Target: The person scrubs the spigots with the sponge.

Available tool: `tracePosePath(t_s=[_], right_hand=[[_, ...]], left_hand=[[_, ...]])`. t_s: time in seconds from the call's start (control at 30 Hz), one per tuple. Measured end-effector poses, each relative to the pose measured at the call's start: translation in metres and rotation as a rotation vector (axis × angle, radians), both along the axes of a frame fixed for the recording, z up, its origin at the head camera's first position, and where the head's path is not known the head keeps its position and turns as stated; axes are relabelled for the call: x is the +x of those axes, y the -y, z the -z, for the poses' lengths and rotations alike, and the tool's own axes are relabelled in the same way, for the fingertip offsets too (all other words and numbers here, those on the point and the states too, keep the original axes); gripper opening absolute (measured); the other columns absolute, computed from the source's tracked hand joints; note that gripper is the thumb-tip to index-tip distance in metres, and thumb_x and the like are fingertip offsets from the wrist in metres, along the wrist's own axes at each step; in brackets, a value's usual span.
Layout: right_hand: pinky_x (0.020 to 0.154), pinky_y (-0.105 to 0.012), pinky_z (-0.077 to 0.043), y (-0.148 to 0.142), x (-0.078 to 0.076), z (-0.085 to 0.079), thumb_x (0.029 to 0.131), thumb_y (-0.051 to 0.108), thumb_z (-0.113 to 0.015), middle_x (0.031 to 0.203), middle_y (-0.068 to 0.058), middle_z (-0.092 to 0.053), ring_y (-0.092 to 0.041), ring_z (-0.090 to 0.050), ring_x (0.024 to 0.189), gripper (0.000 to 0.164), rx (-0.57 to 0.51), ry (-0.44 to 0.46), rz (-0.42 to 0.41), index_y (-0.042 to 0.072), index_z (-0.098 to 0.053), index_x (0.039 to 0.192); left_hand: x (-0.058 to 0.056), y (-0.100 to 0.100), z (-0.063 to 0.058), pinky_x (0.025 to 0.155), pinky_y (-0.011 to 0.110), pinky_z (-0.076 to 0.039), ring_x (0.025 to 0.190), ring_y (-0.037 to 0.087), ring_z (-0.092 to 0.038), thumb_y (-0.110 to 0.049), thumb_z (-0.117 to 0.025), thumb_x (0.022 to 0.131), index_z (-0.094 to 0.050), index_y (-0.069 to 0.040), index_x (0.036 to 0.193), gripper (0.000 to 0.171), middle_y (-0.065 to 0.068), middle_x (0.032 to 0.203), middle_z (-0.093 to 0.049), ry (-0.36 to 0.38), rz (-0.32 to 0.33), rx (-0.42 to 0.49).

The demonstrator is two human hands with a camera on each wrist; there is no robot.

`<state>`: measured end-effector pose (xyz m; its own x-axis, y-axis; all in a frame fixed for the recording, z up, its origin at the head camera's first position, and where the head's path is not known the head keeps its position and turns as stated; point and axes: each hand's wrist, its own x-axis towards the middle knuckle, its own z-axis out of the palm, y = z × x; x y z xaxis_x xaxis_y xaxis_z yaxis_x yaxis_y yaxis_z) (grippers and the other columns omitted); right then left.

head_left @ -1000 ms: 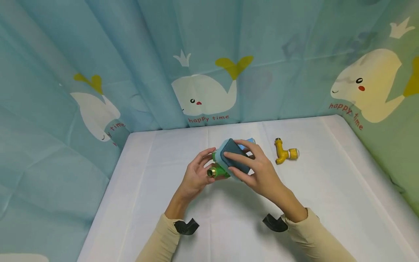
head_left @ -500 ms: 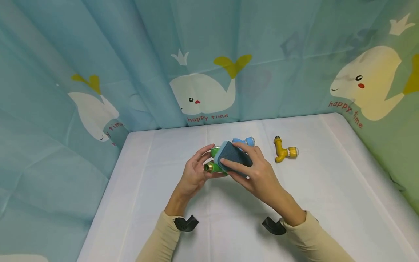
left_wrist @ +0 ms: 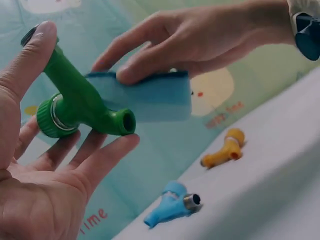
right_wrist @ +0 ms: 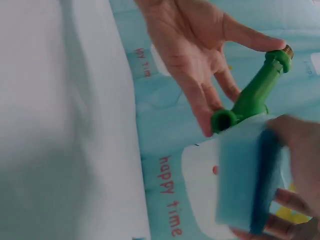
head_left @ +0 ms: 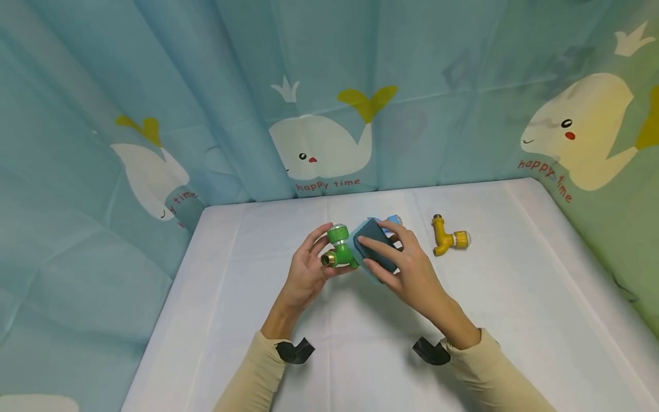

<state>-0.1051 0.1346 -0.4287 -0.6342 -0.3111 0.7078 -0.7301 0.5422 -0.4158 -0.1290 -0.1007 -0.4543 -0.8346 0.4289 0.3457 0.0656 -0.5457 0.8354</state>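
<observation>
My left hand holds a green faucet above the table, thumb at its threaded brass end and fingertips under the spout and round knob. In my right hand is a two-layer sponge, light blue with a dark blue face, pinched between thumb and fingers. The sponge's light side faces the green faucet, right beside its body; in the right wrist view the sponge overlaps the faucet's lower part. Motion blurs the sponge in that view.
A blue faucet lies on the white table behind the sponge, partly hidden in the head view. Farther right lies a yellow faucet. A whale-print curtain hangs along the table's back and sides.
The sponge swept left over the green faucet, then back to the right, uncovering its knob and body. The left hand keeps its hold on the faucet, nearly in place.
</observation>
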Motion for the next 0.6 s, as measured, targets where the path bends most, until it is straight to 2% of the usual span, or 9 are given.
tracePosePath(t_s=[0.13,0.23,0.33,0.47,0.6], right_hand=[[0.064,-0.036,-0.056,-0.003,0.003,0.004,0.084,0.012,-0.085,0.143,-0.022,-0.052,-0.03,-0.059,0.104,0.047,-0.001,0.055,-0.016,0.016,-0.073,0.129],[0.066,-0.037,-0.056,-0.005,0.004,0.005,0.083,0.013,-0.086,0.142,-0.02,-0.053,-0.029,-0.059,0.102,0.046,0.034,0.073,0.027,0.016,-0.074,0.128],[0.064,-0.036,-0.057,-0.005,0.006,0.006,0.082,0.013,-0.087,0.141,-0.019,-0.054,-0.028,-0.058,0.103,0.048,0.017,0.081,0.044,0.018,-0.074,0.128],[0.063,-0.034,-0.058,-0.004,0.007,0.006,0.084,0.015,-0.086,0.142,-0.02,-0.053,-0.029,-0.059,0.105,0.048,0.019,0.06,0.0,0.018,-0.072,0.13],[0.063,-0.036,-0.056,-0.009,0.008,0.01,0.08,0.013,-0.088,0.139,-0.023,-0.055,-0.03,-0.059,0.101,0.048,0.06,0.03,0.047,0.017,-0.074,0.126]], left_hand=[[-0.001,0.001,-0.006,0.097,0.051,-0.055,0.132,0.033,-0.053,-0.021,-0.088,0.083,-0.026,-0.002,0.159,0.1,0.021,0.154,-0.036,0.003,-0.013,0.007],[0.0,0.002,-0.012,0.097,0.052,-0.054,0.134,0.036,-0.053,-0.024,-0.09,0.081,-0.028,-0.005,0.159,0.102,0.021,0.155,-0.035,-0.003,-0.013,0.016],[-0.001,0.003,-0.015,0.097,0.053,-0.054,0.134,0.037,-0.054,-0.026,-0.088,0.082,-0.027,-0.005,0.159,0.101,0.022,0.156,-0.034,-0.014,-0.025,0.018],[-0.002,0.003,-0.014,0.097,0.052,-0.054,0.132,0.037,-0.056,-0.024,-0.089,0.081,-0.025,-0.003,0.159,0.103,0.022,0.156,-0.035,-0.002,-0.045,0.016],[0.0,0.002,-0.012,0.096,0.053,-0.054,0.127,0.039,-0.06,-0.026,-0.089,0.08,-0.023,-0.001,0.159,0.106,0.022,0.153,-0.037,0.035,-0.055,0.03]])
